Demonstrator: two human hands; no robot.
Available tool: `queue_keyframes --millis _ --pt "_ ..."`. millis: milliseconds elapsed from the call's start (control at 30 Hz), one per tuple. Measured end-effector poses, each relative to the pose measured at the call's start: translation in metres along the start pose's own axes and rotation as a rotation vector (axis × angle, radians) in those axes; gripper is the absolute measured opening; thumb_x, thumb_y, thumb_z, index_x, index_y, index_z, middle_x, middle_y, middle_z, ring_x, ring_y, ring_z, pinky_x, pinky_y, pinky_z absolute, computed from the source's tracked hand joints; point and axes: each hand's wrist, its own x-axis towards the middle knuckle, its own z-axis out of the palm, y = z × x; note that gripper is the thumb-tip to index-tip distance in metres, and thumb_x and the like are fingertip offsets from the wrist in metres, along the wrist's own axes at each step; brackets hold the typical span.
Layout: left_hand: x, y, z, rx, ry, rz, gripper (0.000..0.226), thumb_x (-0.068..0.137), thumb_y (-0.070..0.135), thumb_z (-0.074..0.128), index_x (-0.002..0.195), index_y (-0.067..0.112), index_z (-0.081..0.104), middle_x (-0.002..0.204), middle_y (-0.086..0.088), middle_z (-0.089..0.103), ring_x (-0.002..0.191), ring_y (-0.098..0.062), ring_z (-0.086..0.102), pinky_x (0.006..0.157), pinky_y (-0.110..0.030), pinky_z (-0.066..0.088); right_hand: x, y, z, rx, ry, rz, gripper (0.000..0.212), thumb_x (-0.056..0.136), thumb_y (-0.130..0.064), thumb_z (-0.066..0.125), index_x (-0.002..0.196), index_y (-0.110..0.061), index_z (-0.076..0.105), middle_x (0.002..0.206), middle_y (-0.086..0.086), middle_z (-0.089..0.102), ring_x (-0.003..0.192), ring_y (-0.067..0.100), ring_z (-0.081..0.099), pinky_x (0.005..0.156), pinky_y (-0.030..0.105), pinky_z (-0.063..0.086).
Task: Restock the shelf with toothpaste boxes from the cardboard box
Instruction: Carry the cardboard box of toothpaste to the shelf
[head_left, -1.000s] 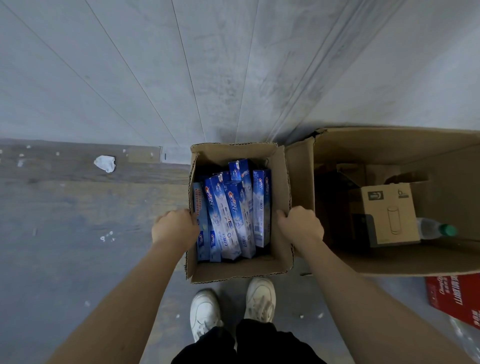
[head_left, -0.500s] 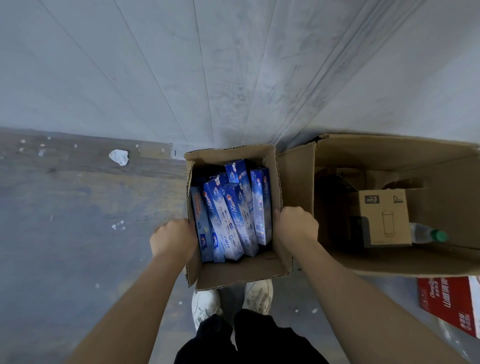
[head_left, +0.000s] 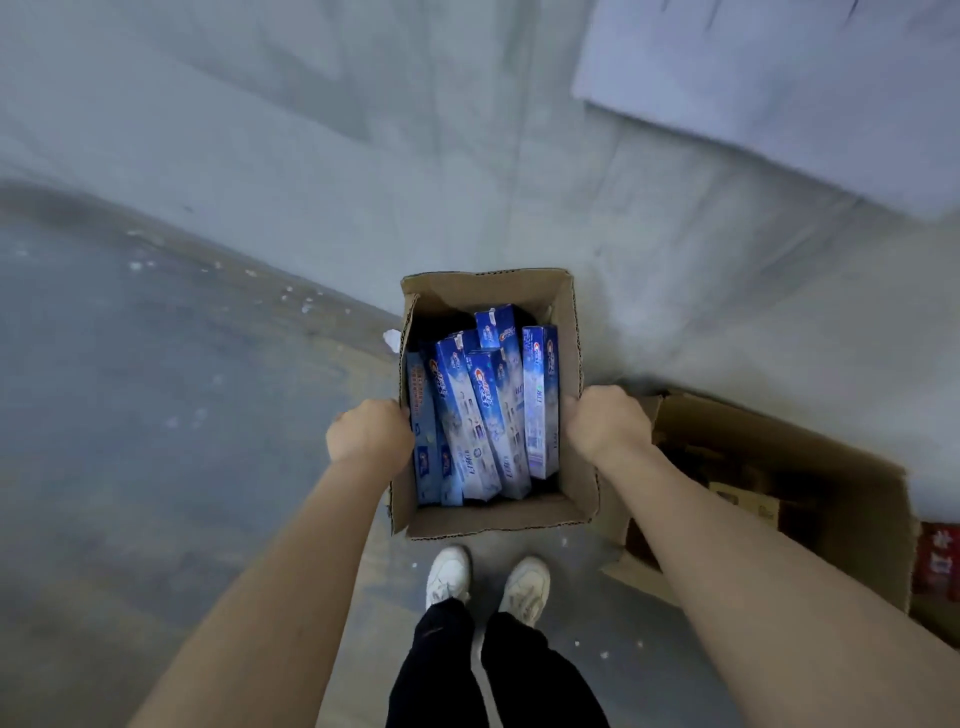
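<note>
I see the cardboard box (head_left: 493, 512) gripped on both sides — the left hand (head_left: 370, 430) curls over its left wall, the right hand (head_left: 607, 420) over its right wall. The toothpaste boxes (head_left: 483, 415) lean together inside, blue, ends toward the far wall. A larger open carton (head_left: 852, 499) sits on the floor (head_left: 156, 415) just right of it — white shoes (head_left: 485, 579) below.

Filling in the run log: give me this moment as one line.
left hand: grips left wall | right hand: grips right wall | cardboard box: held up, open | toothpaste boxes: inside, none out | shelf: unseen
</note>
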Motion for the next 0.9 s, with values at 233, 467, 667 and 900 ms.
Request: queue_keyframes --millis 233,467,667,900 --pt "-0.076 -0.062 -0.086 -0.124 0.096 -0.178 0.035 0.102 0.028 0.031 0.102 0.01 0.061 0.101 -0.009 0.064 0.093 -0.029 0.062 0.067 -0.029 0.043 -0.064 -0.073 -0.089 -0.055 0.007 -0.21 0.031 0.099 -0.019 0.041 0.117 -0.006 0.063 0.122 0.015 0.061 0.112 0.032 0.058 0.086 0.032 0.049" --pt "-0.13 -0.139 -0.122 -0.246 0.146 -0.353 0.027 0.098 0.02 0.038 0.103 0.011 0.063 0.093 -0.007 0.058 0.089 -0.027 0.059 0.067 -0.028 0.04 -0.119 -0.154 -0.109 -0.162 0.004 -0.405 0.037 0.101 -0.027 0.038 0.116 -0.004 0.063 0.121 0.015 0.062 0.111 0.031 0.059 0.087 0.031 0.048" --pt "-0.16 -0.219 -0.123 -0.397 0.171 -0.549 0.028 0.097 0.022 0.04 0.109 0.01 0.062 0.108 -0.008 0.063 0.099 -0.027 0.06 0.07 -0.029 0.042 -0.152 -0.25 -0.1 -0.295 -0.02 -0.583 0.029 0.097 -0.018 0.043 0.115 -0.006 0.062 0.122 0.011 0.061 0.113 0.027 0.058 0.088 0.028 0.047" --pt "-0.16 -0.333 -0.132 -0.438 0.153 -0.702 0.03 0.098 0.025 0.039 0.113 0.012 0.061 0.114 -0.007 0.062 0.104 -0.025 0.06 0.075 -0.028 0.044 -0.187 -0.386 -0.075 -0.476 -0.014 -0.743 0.029 0.096 -0.019 0.044 0.119 -0.009 0.059 0.122 0.008 0.062 0.111 0.025 0.06 0.086 0.028 0.049"
